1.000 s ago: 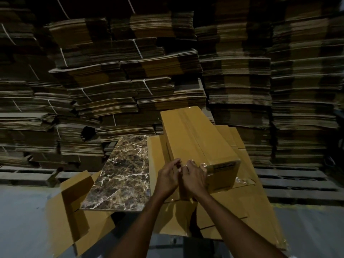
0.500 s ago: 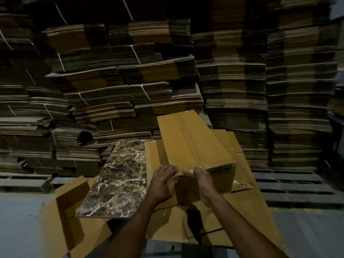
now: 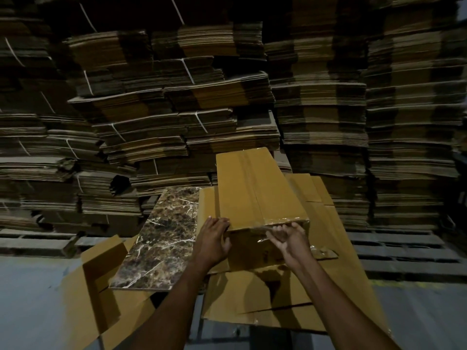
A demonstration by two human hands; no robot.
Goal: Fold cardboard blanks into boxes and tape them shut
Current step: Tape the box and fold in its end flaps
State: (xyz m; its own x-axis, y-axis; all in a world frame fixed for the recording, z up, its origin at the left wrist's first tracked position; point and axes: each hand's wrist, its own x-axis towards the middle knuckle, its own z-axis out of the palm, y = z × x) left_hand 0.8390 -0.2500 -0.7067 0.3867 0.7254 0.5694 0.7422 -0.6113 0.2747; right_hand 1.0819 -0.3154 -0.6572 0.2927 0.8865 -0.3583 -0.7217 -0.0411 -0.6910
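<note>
Change, hands: half a second ago the two hands were close together at the box's near left corner; now they are apart, the right hand having travelled along the near end toward its right corner.
Change, box: the near end now faces the camera more squarely than before.
Left hand (image 3: pixel 213 241): wraps the near left corner of the box (image 3: pixel 255 188), fingers on the side, thumb on the end face.
Right hand (image 3: pixel 290 236): fingers curled, tips hooked on the upper edge of the near end, on the clear tape (image 3: pixel 285 221).
Box location: long and closed, lying on flat blanks (image 3: pixel 265 299), far end raised toward the cardboard stacks (image 3: pixel 177 109).
Hidden: the box's underside and far end; the palms of both hands; forearms cut off by the lower frame edge.
Hard to make out: dim light; whether the tape end is fully stuck down cannot be told.
Materials: plain tan corrugated board, a taped seam down the top; glossy, wrinkled tape.
Surroundings: brown veined marble-pattern slab (image 3: pixel 164 238) just left of the box; an open carton (image 3: pixel 96 286) beside it; strapped stacks on slatted pallets (image 3: pixel 404 253).
</note>
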